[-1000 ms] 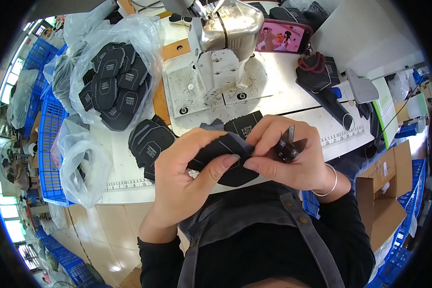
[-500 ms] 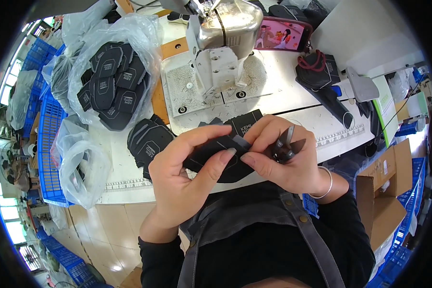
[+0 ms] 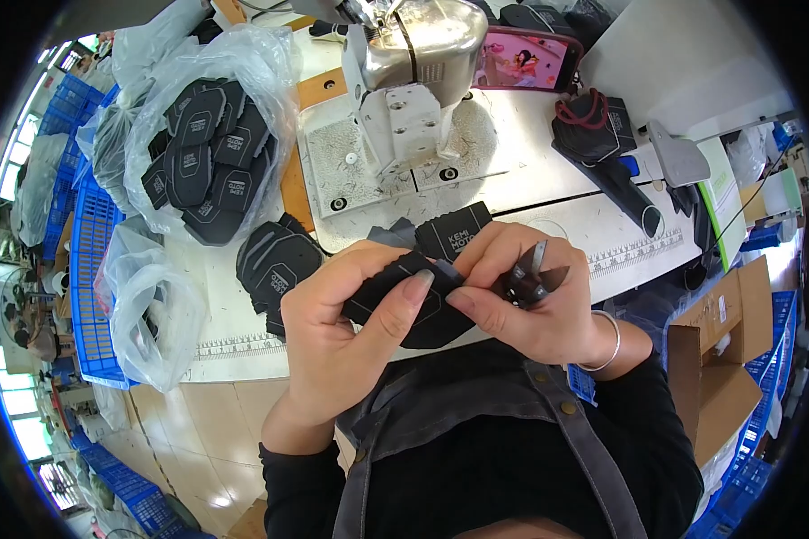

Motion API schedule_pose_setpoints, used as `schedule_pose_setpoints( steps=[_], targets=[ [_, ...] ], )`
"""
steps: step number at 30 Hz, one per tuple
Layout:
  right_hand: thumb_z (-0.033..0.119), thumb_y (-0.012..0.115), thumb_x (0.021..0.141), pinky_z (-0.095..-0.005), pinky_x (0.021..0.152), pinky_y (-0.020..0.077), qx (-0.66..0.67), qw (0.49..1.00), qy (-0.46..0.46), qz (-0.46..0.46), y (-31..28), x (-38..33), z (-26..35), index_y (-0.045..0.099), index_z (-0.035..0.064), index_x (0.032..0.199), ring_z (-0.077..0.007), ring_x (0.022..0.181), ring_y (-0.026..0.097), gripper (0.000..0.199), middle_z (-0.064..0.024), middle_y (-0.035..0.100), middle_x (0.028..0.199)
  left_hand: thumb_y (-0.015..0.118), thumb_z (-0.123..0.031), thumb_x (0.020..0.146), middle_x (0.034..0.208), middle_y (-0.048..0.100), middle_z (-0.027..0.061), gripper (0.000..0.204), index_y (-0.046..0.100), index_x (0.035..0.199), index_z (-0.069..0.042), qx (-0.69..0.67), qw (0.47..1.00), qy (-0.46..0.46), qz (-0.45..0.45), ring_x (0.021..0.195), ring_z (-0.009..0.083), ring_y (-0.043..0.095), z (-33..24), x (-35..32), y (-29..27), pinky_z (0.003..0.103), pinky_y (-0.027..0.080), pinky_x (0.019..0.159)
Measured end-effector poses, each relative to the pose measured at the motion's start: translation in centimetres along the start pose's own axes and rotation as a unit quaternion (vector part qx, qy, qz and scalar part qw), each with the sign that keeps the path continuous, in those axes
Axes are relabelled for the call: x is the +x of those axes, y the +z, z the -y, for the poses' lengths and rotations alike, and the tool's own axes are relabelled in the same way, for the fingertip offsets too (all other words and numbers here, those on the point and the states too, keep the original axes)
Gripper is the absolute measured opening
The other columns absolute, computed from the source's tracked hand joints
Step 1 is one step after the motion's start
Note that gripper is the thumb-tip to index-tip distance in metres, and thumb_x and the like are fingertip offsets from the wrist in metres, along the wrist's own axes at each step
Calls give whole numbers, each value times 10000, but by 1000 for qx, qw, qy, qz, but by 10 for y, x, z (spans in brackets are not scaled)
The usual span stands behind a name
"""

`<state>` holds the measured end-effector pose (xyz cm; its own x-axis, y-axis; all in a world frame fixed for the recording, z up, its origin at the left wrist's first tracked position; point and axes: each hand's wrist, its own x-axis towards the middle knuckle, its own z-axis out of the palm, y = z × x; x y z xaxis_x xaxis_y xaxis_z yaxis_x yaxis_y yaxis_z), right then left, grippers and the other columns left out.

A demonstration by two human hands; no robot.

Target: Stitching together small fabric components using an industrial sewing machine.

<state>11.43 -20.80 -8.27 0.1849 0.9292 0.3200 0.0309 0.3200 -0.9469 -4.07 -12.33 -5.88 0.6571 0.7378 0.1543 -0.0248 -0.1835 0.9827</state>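
Black padded fabric piece sits pinched between both hands just above the near table edge — the left hand clasps it from below with the thumb pressed on top, while the right hand nips its upper edge with fingertips and also grips small thread snips in the palm. Just beyond lie more black pieces, a sewing machine, and a clear bag of the same pieces on the white table.
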Motion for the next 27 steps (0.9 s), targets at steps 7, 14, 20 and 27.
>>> schedule_pose_setpoints(
  steps=[7, 14, 20, 27],
  targets=[
    [4, 624, 759, -165, 448, 296, 17, 999, 33, -11, 1, -2, 3, 508, 4, 710, 0, 530, 388, 125, -4, 541, 714, 625, -27, 761, 753, 581, 59, 121, 601, 858, 40, -3, 1000, 19, 0, 672, 83, 503, 0, 0, 0, 196, 397, 622],
    [-6, 634, 739, -168, 452, 295, -8, 1000, 0, -4, -1, 1, -3, 517, 11, 712, 0, 535, 394, 122, 8, 518, 700, 626, -25, 757, 758, 572, 60, 119, 581, 848, 39, 24, 999, 44, -9, 659, 78, 488, 5, 2, 2, 191, 390, 609],
    [39, 623, 758, -204, 450, 304, -56, 993, 91, 54, -5, 9, 13, 517, 9, 706, -32, 512, 381, 122, -8, 498, 602, 627, -24, 750, 750, 561, 57, 114, 565, 825, 36, 62, 995, 77, -12, 651, 74, 485, 1, 3, -2, 192, 393, 597],
    [47, 616, 759, -234, 447, 312, -99, 995, 15, 22, -11, 27, 18, 514, 4, 676, -84, 484, 350, 138, -49, 442, 541, 582, -86, 799, 632, 523, -25, 95, 555, 807, 5, 45, 998, 33, 19, 592, 15, 435, -11, 31, -17, 168, 357, 532]
  ],
)
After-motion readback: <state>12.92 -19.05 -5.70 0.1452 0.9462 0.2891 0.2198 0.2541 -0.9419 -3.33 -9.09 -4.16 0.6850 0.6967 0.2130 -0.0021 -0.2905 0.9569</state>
